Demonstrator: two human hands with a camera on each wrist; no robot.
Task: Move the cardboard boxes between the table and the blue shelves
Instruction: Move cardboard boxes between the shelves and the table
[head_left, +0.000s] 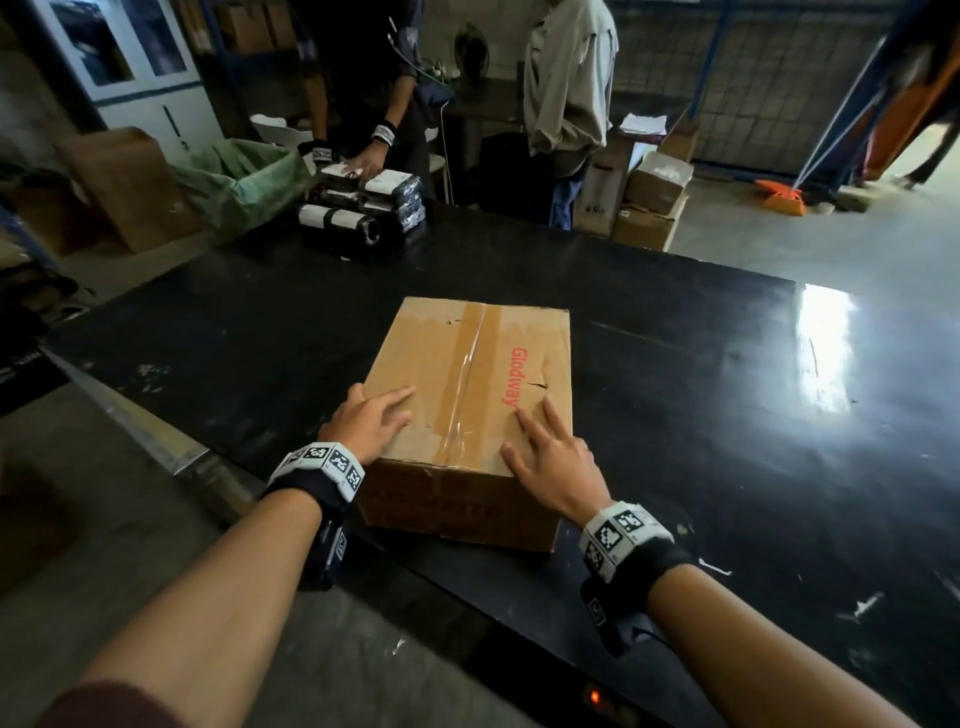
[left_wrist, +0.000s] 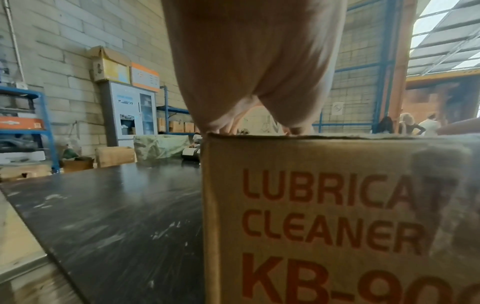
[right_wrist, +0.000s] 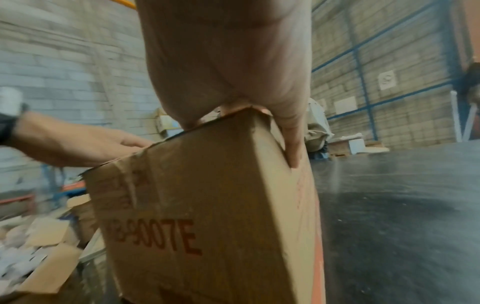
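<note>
While the cardboard box (head_left: 470, 415) sits near the table's (head_left: 701, 415) near edge, towards its near left corner, both hands lie on the box's taped top. The left hand (head_left: 370, 423) rests over the top's near left corner, its fingers (head_left: 389, 402) straight, slightly spread and flat on the cardboard, holding nothing. The right hand (head_left: 556, 460) rests over the near right corner, its fingers (head_left: 535, 423) also straight and spread across the lid; in the right wrist view one finger (right_wrist: 292, 142) hangs down over the box's right side. Red lettering runs along the top beside the strip of clear tape, and the near side carries red print, read in the left wrist view as "LUBRICA… CLEANER". At the table's far left corner lies a stack of wrapped parcels (head_left: 363, 205), with another person's hand (head_left: 363, 165) pressing on them. A second person in a pale shirt (head_left: 569, 78) stands beyond the far edge.
</note>
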